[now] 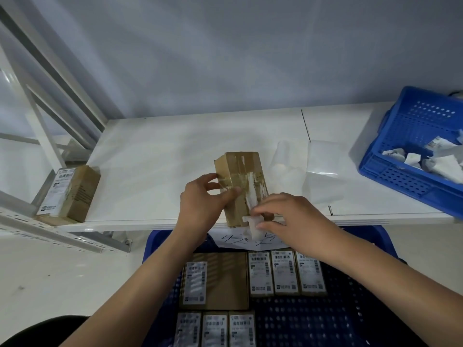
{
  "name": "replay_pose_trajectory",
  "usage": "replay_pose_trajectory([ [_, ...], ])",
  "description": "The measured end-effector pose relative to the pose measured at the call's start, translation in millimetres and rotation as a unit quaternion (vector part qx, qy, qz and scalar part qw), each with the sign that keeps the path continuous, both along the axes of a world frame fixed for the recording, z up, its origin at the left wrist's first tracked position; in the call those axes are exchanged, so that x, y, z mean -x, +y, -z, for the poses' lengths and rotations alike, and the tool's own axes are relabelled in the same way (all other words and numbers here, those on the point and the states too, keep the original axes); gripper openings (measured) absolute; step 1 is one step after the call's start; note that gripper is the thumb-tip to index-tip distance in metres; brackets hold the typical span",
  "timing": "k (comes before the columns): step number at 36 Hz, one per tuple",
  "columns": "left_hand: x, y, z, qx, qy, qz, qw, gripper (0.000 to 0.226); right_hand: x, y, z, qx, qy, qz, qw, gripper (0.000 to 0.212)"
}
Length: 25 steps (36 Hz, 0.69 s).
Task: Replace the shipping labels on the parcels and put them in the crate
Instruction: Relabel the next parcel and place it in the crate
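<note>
At the far left of the white worktop (155, 151) a brown box with a label (65, 194) stands alone. Your left hand (203, 204) grips the brown parcel (241, 182) in the middle, near the front edge. Your right hand (290, 216) pinches a torn strip of white label (251, 225) peeling off it. At the right, a blue basket (411, 136) holds crumpled labels. Below, the blue crate (313, 321) holds labelled parcels.

Cut off by the bottom edge: three labelled parcels (215, 329) in the lower crate (325, 321). Cropped at right: blue crate (411, 136) of crumpled labels (436, 161). Print too small to read. Half hidden behind right hand (293, 216): peeled label strip (253, 225).
</note>
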State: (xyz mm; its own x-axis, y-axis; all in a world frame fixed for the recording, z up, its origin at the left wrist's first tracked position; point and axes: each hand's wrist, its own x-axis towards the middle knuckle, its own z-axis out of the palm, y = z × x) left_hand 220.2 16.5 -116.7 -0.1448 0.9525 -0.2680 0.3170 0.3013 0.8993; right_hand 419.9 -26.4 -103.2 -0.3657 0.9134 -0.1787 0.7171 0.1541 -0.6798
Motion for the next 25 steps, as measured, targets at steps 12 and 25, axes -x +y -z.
replay_pose_trajectory([
  [12, -0.8, 1.6, -0.9, 0.027, -0.034, -0.011, 0.999, 0.066, 3.2, 1.0, 2.2, -0.049, -0.008, -0.01, 0.999, 0.017],
  [25, 24.7, 18.2, -15.9, 0.033, -0.123, -0.106, 0.986, 0.047, -0.5, -10.8, -19.2, -0.057, 0.05, 0.018, 0.997, 0.005],
])
